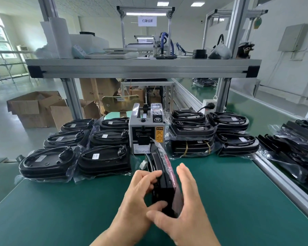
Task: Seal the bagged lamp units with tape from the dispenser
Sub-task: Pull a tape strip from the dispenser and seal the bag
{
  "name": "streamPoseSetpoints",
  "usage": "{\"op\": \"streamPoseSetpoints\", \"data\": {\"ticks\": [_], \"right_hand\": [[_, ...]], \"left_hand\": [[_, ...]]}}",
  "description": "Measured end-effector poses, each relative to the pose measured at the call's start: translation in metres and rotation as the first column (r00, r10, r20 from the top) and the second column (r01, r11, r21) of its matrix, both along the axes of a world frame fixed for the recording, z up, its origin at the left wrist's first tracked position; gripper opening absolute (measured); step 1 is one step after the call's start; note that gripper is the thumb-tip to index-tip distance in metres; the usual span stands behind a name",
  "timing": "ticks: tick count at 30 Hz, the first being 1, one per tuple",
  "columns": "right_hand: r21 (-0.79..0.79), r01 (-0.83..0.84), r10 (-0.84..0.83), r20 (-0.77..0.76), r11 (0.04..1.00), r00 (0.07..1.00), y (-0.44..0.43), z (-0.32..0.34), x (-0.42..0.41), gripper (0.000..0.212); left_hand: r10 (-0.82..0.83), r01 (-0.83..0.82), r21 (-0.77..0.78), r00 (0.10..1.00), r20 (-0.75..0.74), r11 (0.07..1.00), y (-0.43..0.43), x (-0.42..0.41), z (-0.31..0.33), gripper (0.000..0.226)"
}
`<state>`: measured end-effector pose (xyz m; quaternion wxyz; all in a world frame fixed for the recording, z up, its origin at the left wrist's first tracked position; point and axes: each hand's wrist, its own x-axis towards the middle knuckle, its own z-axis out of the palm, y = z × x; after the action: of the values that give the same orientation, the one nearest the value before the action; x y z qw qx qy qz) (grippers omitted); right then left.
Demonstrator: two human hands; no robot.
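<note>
Head view: the bagged lamp [163, 183] is held on edge at six o'clock, gripped by the curled left hand [140, 190] and braced by the flat, open right hand [188, 201]. If one hand is freed toward the dispenser [146, 132] at twelve o'clock, it could be tipped.

**One lamp on edge before the dispenser**

A black lamp unit [164, 183] in a clear bag stands on edge (red face to the right), just before the grey tape dispenser [146, 132]. Other bagged lamps [103, 160] lie flat in stacks on either side.
</note>
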<state>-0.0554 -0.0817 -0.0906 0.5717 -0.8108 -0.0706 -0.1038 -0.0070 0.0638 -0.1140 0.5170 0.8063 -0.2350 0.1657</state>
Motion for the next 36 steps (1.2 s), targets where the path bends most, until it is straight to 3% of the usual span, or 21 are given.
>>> {"op": "streamPoseSetpoints", "data": {"ticks": [2,4,5,7,11,14,16,18,22,29,32,36], "right_hand": [[-0.032,0.098,-0.095,0.086,0.995,0.992,0.002,0.000,0.002,0.083],[0.039,0.153,-0.157,0.113,0.987,0.981,0.004,0.004,0.004,0.051],[0.108,0.169,-0.178,0.087,0.980,0.980,0.005,0.005,0.004,0.045],[0.219,0.218,-0.229,0.028,0.951,0.973,0.009,0.004,0.003,0.045],[0.221,0.293,-0.297,-0.015,0.930,0.955,0.018,0.000,0.004,0.037],[0.219,0.338,-0.341,-0.024,0.915,0.940,0.017,-0.002,0.008,0.043],[0.224,0.349,-0.350,-0.033,0.910,0.936,0.017,-0.002,0.009,0.042],[0.211,0.357,-0.359,-0.030,0.910,0.933,0.019,-0.003,0.010,0.042],[0.221,0.372,-0.375,-0.032,0.901,0.927,0.020,-0.002,0.013,0.041],[0.280,0.372,-0.375,-0.045,0.885,0.926,0.021,-0.001,0.018,0.040],[0.288,0.367,-0.371,-0.041,0.885,0.928,0.021,-0.001,0.017,0.041],[0.297,0.347,-0.343,-0.069,0.890,0.937,0.019,0.000,0.016,0.041]], "left_hand": [[0.006,-0.006,0.009,0.999,0.033,1.000,0.000,0.000,0.002,0.067],[0.006,-0.007,0.027,0.999,0.037,1.000,0.001,-0.001,0.002,0.067],[0.004,-0.006,0.039,0.999,0.034,0.999,0.003,-0.001,0.002,0.068],[0.011,-0.013,0.064,1.000,0.026,0.998,0.003,-0.001,0.002,0.070],[-0.006,-0.001,0.112,0.998,0.061,0.994,0.002,-0.002,0.009,0.060],[-0.095,0.094,-0.013,0.984,-0.149,0.995,0.007,0.015,0.030,0.038],[-0.003,-0.078,-0.239,0.947,-0.321,0.968,0.008,0.044,0.045,0.014],[0.101,-0.331,-0.375,0.850,-0.517,0.866,0.007,0.085,0.055,0.014],[0.059,-0.573,-0.429,0.642,-0.764,0.698,0.000,0.155,0.063,0.015],[-0.022,-0.677,-0.405,0.499,-0.866,0.614,-0.015,0.202,0.058,0.010],[-0.071,-0.668,-0.463,0.525,-0.848,0.582,-0.018,0.207,0.055,0.019],[-0.007,-0.671,-0.525,0.613,-0.790,0.523,-0.025,0.198,0.053,0.017]]}}
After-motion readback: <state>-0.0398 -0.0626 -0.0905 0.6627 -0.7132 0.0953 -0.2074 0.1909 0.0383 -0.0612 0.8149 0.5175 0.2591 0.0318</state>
